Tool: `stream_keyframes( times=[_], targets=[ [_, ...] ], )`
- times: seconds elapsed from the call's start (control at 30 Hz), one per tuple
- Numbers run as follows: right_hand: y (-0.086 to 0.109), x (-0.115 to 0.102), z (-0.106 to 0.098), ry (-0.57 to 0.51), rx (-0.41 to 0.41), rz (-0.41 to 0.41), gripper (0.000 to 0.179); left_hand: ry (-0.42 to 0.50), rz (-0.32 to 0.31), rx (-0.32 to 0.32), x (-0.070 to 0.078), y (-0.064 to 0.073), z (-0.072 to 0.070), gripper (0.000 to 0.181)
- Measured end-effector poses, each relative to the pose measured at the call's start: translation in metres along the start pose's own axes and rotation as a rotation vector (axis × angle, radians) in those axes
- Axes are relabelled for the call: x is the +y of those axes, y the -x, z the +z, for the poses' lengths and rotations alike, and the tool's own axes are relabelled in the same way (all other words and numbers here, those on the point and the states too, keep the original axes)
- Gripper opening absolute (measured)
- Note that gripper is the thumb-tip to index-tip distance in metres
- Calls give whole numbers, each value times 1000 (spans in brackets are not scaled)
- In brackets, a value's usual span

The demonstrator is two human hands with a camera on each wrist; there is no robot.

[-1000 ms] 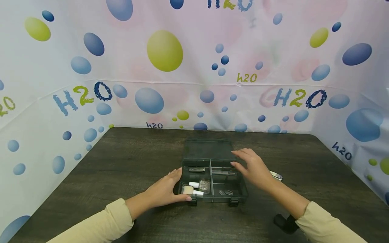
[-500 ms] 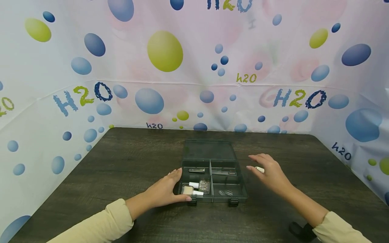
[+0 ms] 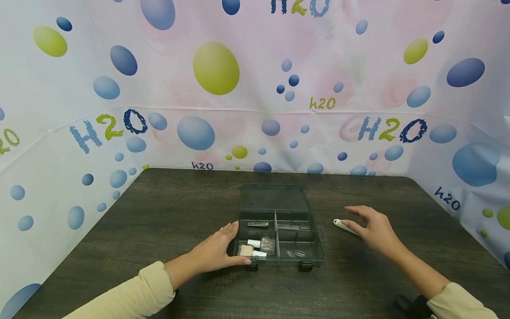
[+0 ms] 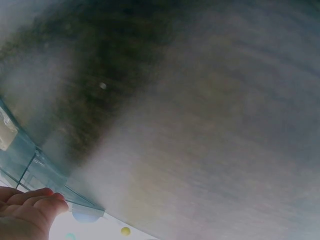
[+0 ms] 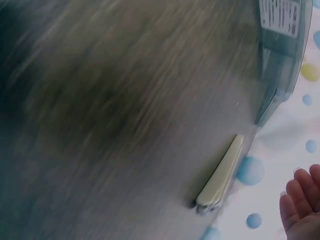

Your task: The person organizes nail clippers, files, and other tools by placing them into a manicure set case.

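Observation:
A dark see-through organizer box [image 3: 302, 261] stands on the table with its lid [image 3: 275, 197] tipped back. My left hand [image 3: 213, 248] rests against its left side, thumb along the front corner; the left wrist view shows its fingers [image 4: 35, 205] at the wall. Inside lie two small bottles with white caps [image 3: 259, 254], a small metal nail clipper [image 3: 257, 224], a slim grey tool [image 3: 293, 227] and clear nail tips [image 3: 296, 253]. My right hand [image 3: 376, 228] hovers, thumb and fingers apart, right beside a slim cream-coloured tool with a metal end [image 5: 220, 175], holding nothing.
Dark wood-look tabletop [image 3: 191, 195] surrounds the box. A patterned curtain [image 3: 255, 133] hangs behind the table and along both sides. A black object [image 3: 414, 305] shows by the right sleeve. A barcode label [image 5: 279, 17] is on the box.
My right hand has moved right, away from over the box's right side, to beside the cream-coloured tool, uncovering part of it. My left hand has stayed at the box.

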State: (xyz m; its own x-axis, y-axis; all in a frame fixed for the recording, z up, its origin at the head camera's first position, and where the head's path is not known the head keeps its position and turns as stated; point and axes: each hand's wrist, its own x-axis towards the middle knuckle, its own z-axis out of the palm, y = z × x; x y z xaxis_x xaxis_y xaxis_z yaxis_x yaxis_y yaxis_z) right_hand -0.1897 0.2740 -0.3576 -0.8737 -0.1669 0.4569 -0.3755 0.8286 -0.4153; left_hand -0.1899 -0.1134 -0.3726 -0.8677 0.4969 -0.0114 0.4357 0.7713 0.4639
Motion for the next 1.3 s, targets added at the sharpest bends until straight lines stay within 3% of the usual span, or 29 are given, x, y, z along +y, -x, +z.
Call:
stream_keyframes(
  times=[0.23,0.73,1.3],
  targets=[
    [6,18,-6,-16,-24,86,40,-3,-7,0,1,0,0,100],
    [15,54,-10,-53,-183,262,45,1,1,-6,2,1,-1,99],
    [19,62,-9,-43,-270,307,39,-4,1,-9,0,0,0,100]
  ],
)
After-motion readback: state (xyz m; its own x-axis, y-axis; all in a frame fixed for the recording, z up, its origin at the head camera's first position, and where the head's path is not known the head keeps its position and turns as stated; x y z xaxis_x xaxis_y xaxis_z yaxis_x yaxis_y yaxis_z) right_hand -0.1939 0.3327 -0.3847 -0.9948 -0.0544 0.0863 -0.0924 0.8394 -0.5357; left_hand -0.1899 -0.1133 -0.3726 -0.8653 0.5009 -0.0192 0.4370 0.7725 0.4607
